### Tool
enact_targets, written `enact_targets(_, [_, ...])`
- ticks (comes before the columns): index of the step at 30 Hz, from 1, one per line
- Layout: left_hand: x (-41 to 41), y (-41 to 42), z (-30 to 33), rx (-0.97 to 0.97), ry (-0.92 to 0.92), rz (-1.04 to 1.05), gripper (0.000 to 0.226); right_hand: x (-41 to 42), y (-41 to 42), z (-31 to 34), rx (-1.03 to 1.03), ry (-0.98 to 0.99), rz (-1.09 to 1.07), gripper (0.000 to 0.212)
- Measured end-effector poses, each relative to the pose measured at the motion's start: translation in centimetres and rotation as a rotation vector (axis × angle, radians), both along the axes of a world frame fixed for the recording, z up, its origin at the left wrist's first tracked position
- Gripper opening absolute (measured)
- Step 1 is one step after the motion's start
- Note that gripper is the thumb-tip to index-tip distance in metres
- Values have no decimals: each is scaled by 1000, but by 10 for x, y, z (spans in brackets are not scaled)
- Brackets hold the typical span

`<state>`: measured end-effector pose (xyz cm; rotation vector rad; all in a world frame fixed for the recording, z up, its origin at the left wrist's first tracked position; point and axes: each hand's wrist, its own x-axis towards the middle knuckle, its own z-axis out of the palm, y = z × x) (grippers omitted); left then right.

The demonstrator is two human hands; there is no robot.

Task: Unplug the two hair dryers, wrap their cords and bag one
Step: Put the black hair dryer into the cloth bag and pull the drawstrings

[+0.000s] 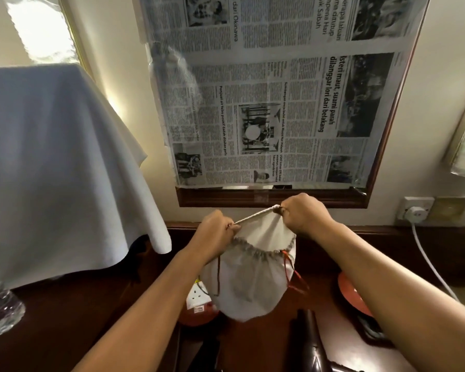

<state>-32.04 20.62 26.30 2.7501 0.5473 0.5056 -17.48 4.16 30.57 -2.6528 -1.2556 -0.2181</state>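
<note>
While both hands, left [217, 229] and right [301, 214], pinch its rim taut, the cloth bag [249, 275] hangs above the dark surface [97, 318].

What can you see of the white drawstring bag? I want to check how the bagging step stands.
The white drawstring bag is thin, pale cloth, partly see-through, with a gathered drawstring channel near its top and red-orange cords dangling on its right side. It hangs upright in the air above the dark wooden desk, bulging round at the bottom; what is inside cannot be seen. The left hand and right hand each pinch a corner of its top edge, stretching it taut between them.
</note>
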Motion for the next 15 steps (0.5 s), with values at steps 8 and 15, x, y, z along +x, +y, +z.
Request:
enact_targets(8, [-15, 4, 0, 15, 67, -57, 28, 10, -12, -11, 91, 98, -59, 23])
enact_targets(15, [-2, -11, 0, -597, -433, 231, 35, -29, 8, -54, 352, 598, -364, 66])
